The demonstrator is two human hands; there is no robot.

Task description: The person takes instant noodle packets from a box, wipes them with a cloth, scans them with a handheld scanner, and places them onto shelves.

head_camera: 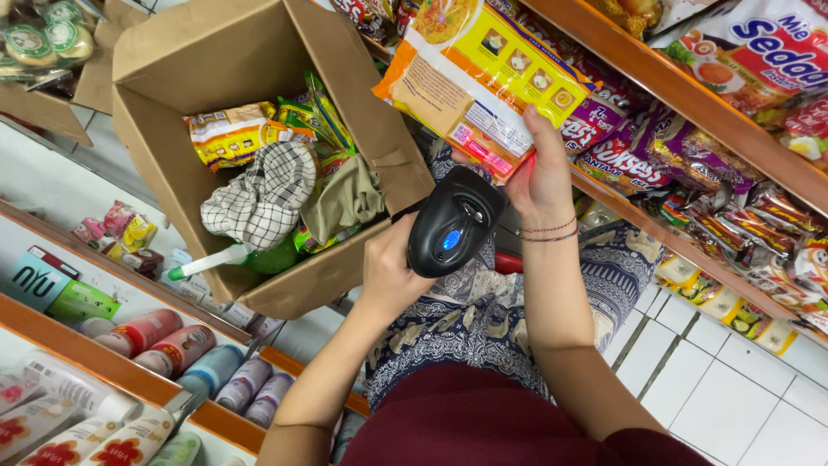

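Note:
My right hand (542,177) holds up a yellow and orange noodle packet (479,73), its back side facing me. Just below the packet, my left hand (390,272) grips a black handheld barcode scanner (453,223) with a blue light on top. A red glow falls on the packet's lower edge near its barcode. An open cardboard box (164,52) stands to the left of the scanner, holding several noodle packets (231,131), a checked cloth (263,197), an olive cloth and a green spray bottle (246,257).
Wooden shelves on the right carry purple noodle packets (638,151) and other snack bags (759,47). On the left, shelves hold tubes and bottles (147,332). White floor tiles (733,397) show at the lower right. My patterned skirt lies below the hands.

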